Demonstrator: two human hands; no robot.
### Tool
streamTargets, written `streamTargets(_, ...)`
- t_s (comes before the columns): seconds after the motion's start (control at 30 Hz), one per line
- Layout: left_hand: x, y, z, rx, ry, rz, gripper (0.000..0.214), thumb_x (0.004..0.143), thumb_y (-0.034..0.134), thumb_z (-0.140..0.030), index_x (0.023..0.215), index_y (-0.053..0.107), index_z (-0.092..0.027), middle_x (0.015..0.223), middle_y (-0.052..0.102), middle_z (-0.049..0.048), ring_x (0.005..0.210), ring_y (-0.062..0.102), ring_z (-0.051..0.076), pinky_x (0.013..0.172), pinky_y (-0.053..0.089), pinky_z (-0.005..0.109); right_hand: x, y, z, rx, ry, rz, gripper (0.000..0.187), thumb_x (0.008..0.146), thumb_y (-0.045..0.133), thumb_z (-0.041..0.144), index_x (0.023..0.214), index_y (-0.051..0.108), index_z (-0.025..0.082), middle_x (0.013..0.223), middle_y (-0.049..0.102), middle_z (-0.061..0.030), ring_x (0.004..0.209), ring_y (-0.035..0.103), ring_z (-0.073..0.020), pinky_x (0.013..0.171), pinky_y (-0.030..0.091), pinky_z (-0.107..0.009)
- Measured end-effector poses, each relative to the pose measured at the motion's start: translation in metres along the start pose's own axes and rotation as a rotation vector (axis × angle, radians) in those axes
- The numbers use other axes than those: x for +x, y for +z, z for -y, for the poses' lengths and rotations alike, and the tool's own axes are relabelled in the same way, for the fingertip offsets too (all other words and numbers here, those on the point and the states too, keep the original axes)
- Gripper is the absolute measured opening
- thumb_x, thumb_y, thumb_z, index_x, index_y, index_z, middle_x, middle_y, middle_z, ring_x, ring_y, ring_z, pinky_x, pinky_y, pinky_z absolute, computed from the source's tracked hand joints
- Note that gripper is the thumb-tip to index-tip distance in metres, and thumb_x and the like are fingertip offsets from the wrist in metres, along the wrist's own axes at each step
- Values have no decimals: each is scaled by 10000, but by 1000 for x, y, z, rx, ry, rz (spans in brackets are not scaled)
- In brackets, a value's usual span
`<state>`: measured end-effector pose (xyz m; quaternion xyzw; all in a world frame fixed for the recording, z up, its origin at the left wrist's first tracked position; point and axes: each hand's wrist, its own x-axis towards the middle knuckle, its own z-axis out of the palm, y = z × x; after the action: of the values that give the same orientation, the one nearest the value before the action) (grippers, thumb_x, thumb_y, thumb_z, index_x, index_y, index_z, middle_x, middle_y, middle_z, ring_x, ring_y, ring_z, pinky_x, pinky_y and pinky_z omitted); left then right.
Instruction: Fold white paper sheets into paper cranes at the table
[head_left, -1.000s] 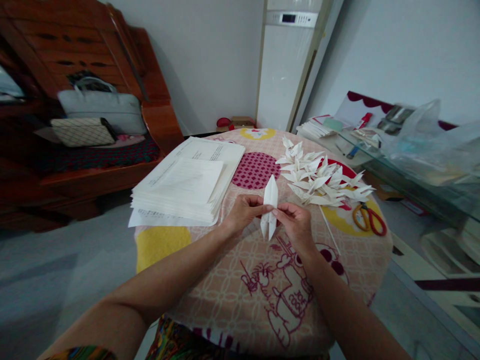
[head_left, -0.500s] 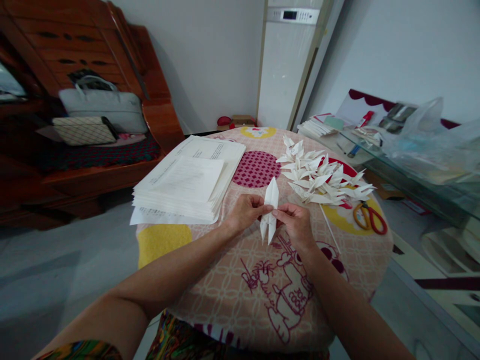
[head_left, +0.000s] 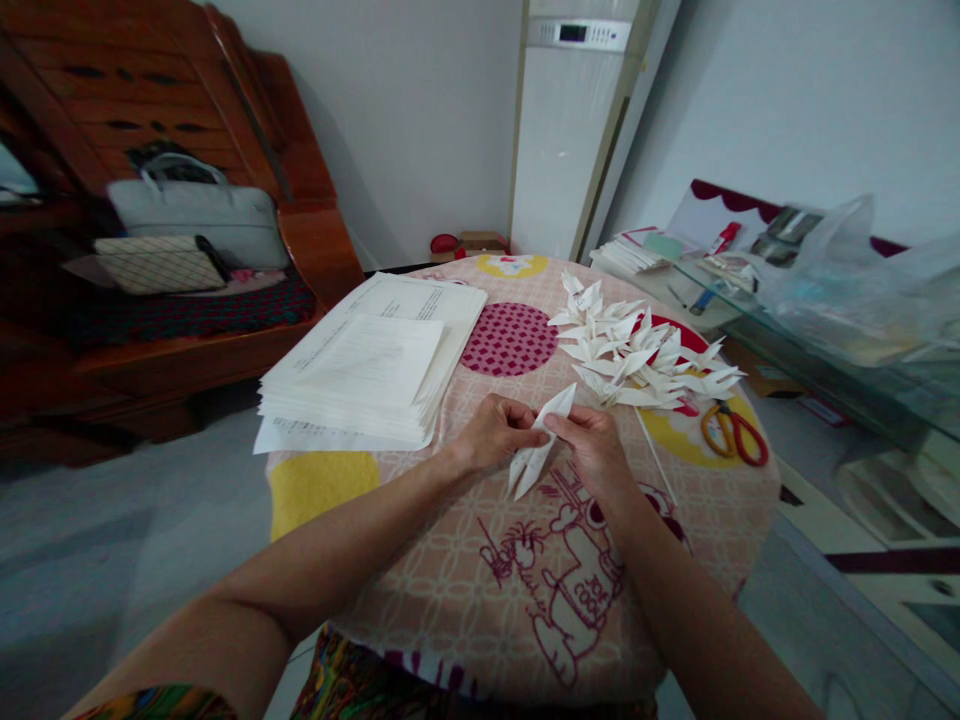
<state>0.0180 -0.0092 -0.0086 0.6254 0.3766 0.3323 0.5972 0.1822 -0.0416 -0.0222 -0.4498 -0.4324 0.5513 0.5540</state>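
Note:
Between my hands is a narrow piece of folded white paper (head_left: 531,462), pointed at the far end and split into two points at the near end. It slants, its far tip leaning right. My left hand (head_left: 496,436) is closed on its left side, thumb pressed near the middle. Closed on the other side, my right hand (head_left: 592,440) pinches the upper part with its thumb on top. Fingers beneath the paper are partly hidden. Just beyond my right hand lies a heap of folded paper cranes (head_left: 637,345).
A stack of paper sheets (head_left: 352,380) lies left on the cloth-covered round table (head_left: 450,590). Scissors (head_left: 735,436) with orange and red handles and a thin white stick (head_left: 655,455) lie right. A glass shelf (head_left: 840,370) with plastic bags borders the table's right side.
The folded paper has turned from nearly upright to slanting, its far tip now swung right and nearer me. Both hands keep hold of it. The whole view has shifted slightly.

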Motion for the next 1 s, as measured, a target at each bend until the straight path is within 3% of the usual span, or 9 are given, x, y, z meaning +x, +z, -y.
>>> streamTargets(0.37,-4,1,-1,186,40,3,400,660,750,-362,473,464,-154,460,381,-58,452,312,50,446,192,218,1,0,-1,27,24,-71,189,633,805,365,651,735,190,608,685,-3,537,570,-140,542,463,-270)
streamTargets(0.5,-5,2,0,139,2,51,369,640,768,-357,482,504,-153,452,435,-51,431,353,56,439,223,215,0,1,2,63,38,-89,189,624,805,349,614,713,184,567,655,11,497,527,-115,504,431,-247)
streamTargets(0.7,-5,2,-2,86,-77,64,372,618,780,-348,467,499,-155,423,450,-47,396,356,54,419,228,216,1,-2,-3,47,108,19,195,537,856,254,672,746,167,624,700,3,529,574,-121,532,464,-246)
streamTargets(1.0,-2,6,-2,19,-124,99,368,577,808,-327,470,505,-147,425,473,-47,401,382,56,423,248,205,2,4,1,156,85,-110,196,551,842,271,587,677,171,548,637,27,475,521,-101,490,420,-241)
